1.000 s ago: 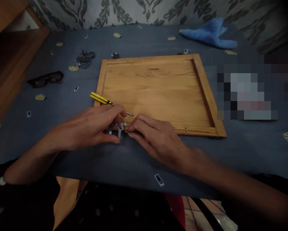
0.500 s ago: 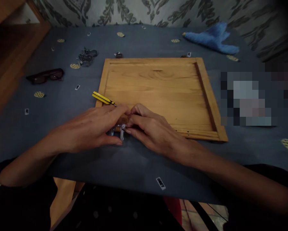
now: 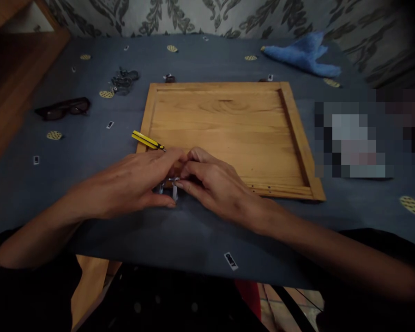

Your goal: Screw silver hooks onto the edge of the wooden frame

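Left hand held silver metal fitting at near edge of rectangular, framed wooden panel. Right hand was bunched narrow against it; couldn't tell whether gripping.

Dim light is falling on a blue-grey-covered bench; a leaf-patterned backdrop (wall or curtain, hard to tell) is rising behind, a wooden cabinet is standing at left, and tiled floor is showing below.
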Available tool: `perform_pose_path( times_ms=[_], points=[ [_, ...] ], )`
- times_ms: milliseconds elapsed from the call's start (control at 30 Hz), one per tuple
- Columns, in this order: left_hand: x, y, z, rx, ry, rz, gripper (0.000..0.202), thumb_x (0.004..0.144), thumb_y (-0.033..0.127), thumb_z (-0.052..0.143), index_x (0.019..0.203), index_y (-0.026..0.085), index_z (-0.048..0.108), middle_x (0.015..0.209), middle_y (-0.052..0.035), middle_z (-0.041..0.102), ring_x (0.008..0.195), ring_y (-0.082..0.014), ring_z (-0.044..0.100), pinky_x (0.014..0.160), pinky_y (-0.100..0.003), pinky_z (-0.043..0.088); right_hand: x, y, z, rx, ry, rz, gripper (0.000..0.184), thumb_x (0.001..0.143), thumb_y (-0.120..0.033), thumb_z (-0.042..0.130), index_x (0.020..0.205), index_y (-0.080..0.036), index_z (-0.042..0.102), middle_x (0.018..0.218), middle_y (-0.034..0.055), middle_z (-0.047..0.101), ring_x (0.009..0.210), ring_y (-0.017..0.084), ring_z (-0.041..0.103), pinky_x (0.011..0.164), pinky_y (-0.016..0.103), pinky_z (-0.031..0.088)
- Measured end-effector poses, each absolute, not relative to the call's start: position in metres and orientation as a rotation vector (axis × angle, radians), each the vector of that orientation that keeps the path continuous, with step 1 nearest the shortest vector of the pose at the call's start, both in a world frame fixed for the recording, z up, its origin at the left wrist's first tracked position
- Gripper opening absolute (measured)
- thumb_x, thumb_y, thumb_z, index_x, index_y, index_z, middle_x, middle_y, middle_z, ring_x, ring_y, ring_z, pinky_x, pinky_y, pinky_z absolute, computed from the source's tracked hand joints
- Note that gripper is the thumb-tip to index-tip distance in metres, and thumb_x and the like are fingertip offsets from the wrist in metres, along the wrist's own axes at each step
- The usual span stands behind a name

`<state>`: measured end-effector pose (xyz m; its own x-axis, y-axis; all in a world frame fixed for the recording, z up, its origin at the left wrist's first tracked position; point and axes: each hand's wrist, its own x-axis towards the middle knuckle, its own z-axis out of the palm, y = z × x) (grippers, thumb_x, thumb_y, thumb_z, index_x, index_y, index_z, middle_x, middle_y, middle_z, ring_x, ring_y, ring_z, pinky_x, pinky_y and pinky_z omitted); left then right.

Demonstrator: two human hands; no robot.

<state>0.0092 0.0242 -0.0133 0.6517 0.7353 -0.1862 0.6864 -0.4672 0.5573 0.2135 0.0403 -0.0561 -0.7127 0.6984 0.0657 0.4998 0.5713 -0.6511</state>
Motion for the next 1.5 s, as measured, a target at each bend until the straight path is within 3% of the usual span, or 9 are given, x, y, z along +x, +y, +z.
perform_pose_path(
  times_ms=[167,500,633,767,933,1100,1333,1500],
  points=[
    [0.007,0.025,-0.015,2.224,1.119,0.084,0.056,0.086,0.044,0.067,0.132,0.027,0.04,0.119,-0.0061,0.062,0.098,-0.0239,0.061,0.077,-0.034,0.045,0.211,0.038,-0.064,-0.982,-2.432,0.836,0.015,0.096,-0.026,0.058,0.088,-0.016,0.065,0.095,0.005,0.057,0.09,0.02,0.056,0.077,0.034,0.043],
    [0.011,0.024,-0.01,2.237,1.11,0.079,0.051,0.087,0.043,0.065,0.13,0.025,0.042,0.115,-0.0057,0.062,0.099,-0.0235,0.061,0.075,-0.033,0.045,0.212,0.036,-0.066,-0.953,-2.398,0.813,0.022,0.099,-0.028,0.054,0.097,-0.014,0.071,0.096,0.0073,0.059,0.093,0.021,0.057,0.08,0.035,0.045],
    [0.01,0.024,-0.011,2.256,1.101,0.074,0.045,0.09,0.041,0.062,0.127,0.025,0.042,0.114,-0.005,0.062,0.099,-0.0224,0.06,0.078,-0.033,0.045,0.218,0.036,-0.067,-0.818,-2.289,0.823,0.023,0.101,-0.024,0.047,0.088,-0.016,0.065,0.09,0.0054,0.058,0.089,0.019,0.057,0.078,0.033,0.046],
    [0.009,0.024,-0.015,2.25,1.143,0.06,0.06,0.086,0.048,0.065,0.135,0.026,0.039,0.117,-0.0076,0.063,0.101,-0.0253,0.062,0.079,-0.035,0.047,0.228,0.03,-0.069,-0.733,-2.221,0.735,0.024,0.101,-0.024,0.047,0.081,-0.018,0.06,0.083,0.0038,0.058,0.078,0.016,0.057,0.071,0.031,0.049],
    [0.008,0.026,-0.015,2.245,1.164,0.042,0.061,0.085,0.052,0.063,0.135,0.026,0.04,0.117,-0.009,0.063,0.103,-0.0271,0.063,0.082,-0.036,0.049,0.244,0.019,-0.074,-0.578,-2.337,0.585,0.02,0.098,-0.017,0.049,0.109,-0.015,0.065,0.113,0.0119,0.068,0.104,0.021,0.061,0.091,0.04,0.053],
    [0.009,0.026,-0.015,2.231,1.151,0.061,0.056,0.086,0.052,0.063,0.131,0.026,0.043,0.12,-0.0098,0.064,0.102,-0.0276,0.063,0.077,-0.035,0.049,0.251,0.017,-0.078,-0.553,-2.546,0.415,0.033,0.1,-0.024,0.049,0.129,-0.016,0.061,0.143,0.0149,0.057,0.13,0.027,0.051,0.101,0.049,0.048],
    [0.01,0.027,-0.014,2.241,1.142,0.029,0.058,0.086,0.048,0.065,0.132,0.023,0.04,0.12,-0.0111,0.063,0.105,-0.0291,0.062,0.08,-0.037,0.049,0.249,0.019,-0.078,-0.525,-2.721,0.384,0.042,0.099,-0.024,0.048,0.138,-0.01,0.055,0.153,0.0168,0.047,0.145,0.029,0.036,0.113,0.055,0.038],
    [0.011,0.026,-0.012,2.249,1.142,0.007,0.054,0.087,0.045,0.064,0.131,0.025,0.039,0.118,-0.0089,0.062,0.102,-0.0262,0.061,0.08,-0.035,0.047,0.248,0.02,-0.078,-0.521,-2.754,0.395,0.045,0.098,-0.023,0.05,0.141,-0.013,0.052,0.154,0.0136,0.045,0.148,0.027,0.031,0.116,0.055,0.034]
  ],
)
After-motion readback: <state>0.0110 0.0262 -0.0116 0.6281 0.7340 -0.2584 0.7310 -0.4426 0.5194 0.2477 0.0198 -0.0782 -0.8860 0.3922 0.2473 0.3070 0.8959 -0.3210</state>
